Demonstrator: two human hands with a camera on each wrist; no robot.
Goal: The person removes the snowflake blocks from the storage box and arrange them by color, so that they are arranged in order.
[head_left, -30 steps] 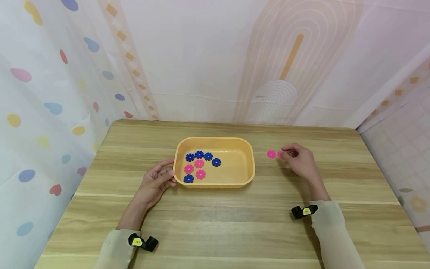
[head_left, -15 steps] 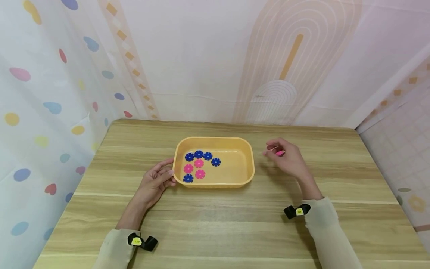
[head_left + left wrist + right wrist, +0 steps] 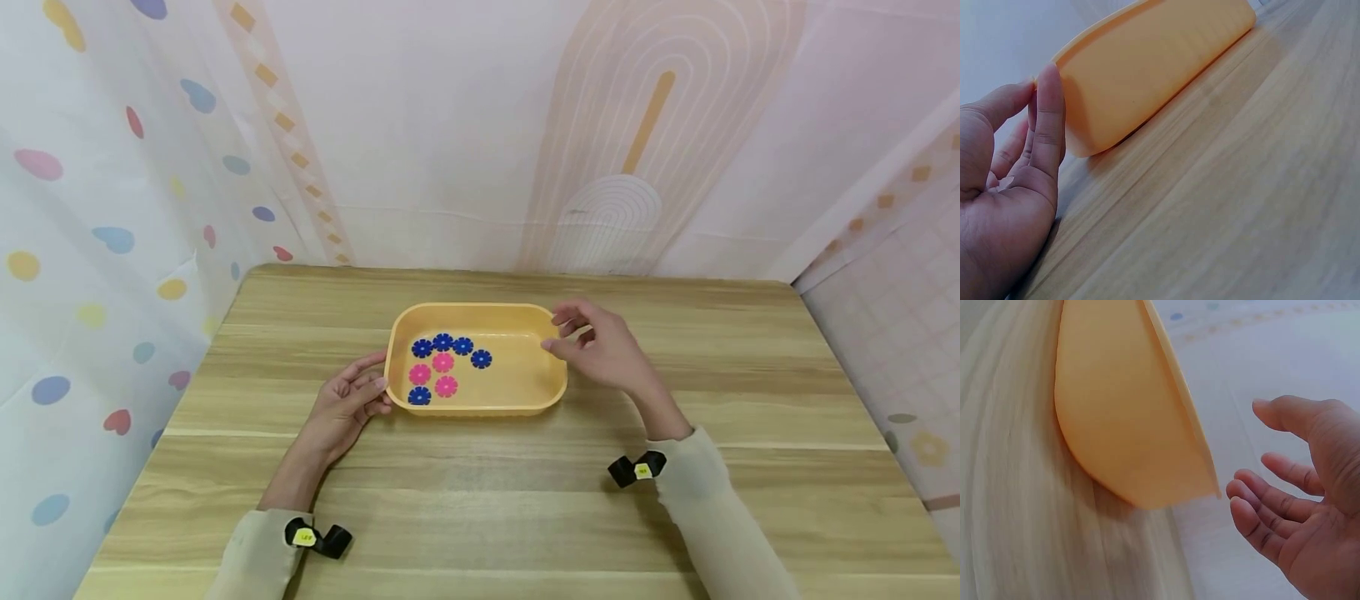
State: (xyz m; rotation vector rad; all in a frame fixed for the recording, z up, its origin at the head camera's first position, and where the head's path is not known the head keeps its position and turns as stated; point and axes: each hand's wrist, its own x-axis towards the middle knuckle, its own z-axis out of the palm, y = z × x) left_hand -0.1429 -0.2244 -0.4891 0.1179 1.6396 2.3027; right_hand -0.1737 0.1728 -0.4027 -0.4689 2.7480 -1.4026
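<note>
A yellow plastic tray (image 3: 525,367) stands on the table, holding several blue and pink notched flower discs in its left half. Among them are a blue disc (image 3: 481,359) and a pink disc (image 3: 446,386). My left hand (image 3: 341,417) pinches the tray's left rim between thumb and fingers; the left wrist view shows this grip on the tray wall (image 3: 1122,87). Over the tray's right end is my right hand (image 3: 603,354), thumb and fingers apart. In the right wrist view nothing shows between those fingers (image 3: 1272,503). No pink disc is visible outside the tray.
The wooden table (image 3: 480,500) extends around the tray on all sides. A patterned curtain (image 3: 450,133) hangs behind its back edge and along both sides. Each sleeve carries a black wrist camera (image 3: 637,469).
My right hand has moved left from two pink discs on the table to the tray's right end. Those discs are now out of sight. The left hand and tray stay put.
</note>
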